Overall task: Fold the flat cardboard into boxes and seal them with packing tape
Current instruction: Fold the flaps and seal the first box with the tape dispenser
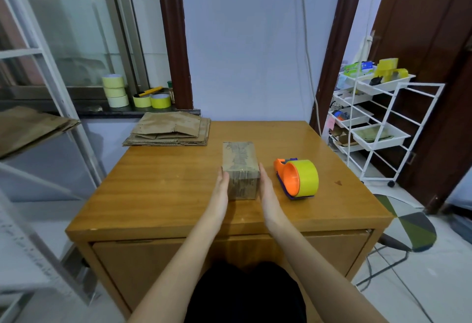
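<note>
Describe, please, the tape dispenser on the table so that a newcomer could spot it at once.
On the wooden table, look just right of the small taped cardboard box flanked by both hands. The tape dispenser lies there: bright orange, carrying a yellow tape roll, the only coloured plastic thing on the tabletop.

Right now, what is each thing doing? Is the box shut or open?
Box: folded up, shut, tape on top, standing on the table.
Left hand: flat against the box's left side.
Right hand: flat against its right side.
Tape dispenser: untouched, yellow roll loaded, right of the box.
Cardboard stack: flat, unfolded, far-left corner.
</note>
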`<action>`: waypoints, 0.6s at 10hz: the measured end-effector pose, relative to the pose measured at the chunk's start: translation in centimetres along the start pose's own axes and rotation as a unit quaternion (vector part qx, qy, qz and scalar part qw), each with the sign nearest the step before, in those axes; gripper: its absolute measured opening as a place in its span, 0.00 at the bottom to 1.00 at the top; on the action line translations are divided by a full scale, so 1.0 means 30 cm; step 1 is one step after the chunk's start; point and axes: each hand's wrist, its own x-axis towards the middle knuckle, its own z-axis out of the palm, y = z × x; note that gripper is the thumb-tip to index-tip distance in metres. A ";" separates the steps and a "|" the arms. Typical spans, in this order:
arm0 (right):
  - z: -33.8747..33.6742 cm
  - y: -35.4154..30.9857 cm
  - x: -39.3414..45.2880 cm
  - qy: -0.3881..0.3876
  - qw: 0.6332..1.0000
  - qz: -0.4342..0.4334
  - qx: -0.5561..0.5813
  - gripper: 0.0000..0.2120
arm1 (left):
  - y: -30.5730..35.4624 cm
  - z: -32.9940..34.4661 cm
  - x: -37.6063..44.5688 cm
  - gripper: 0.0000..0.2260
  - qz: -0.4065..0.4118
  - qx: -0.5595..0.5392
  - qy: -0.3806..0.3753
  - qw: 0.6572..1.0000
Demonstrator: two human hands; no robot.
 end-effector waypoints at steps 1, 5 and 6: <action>-0.019 -0.003 -0.010 0.026 0.999 -0.004 -0.019 0.29 | -0.023 -0.013 0.015 0.25 -0.009 -0.001 0.001 1.000; -0.054 0.056 0.001 0.060 0.996 -0.009 -0.064 0.27 | -0.043 0.013 0.023 0.27 -0.053 0.002 0.009 0.999; -0.080 0.066 -0.024 0.015 0.997 -0.010 -0.071 0.29 | -0.046 0.018 0.031 0.26 -0.041 -0.006 0.008 0.999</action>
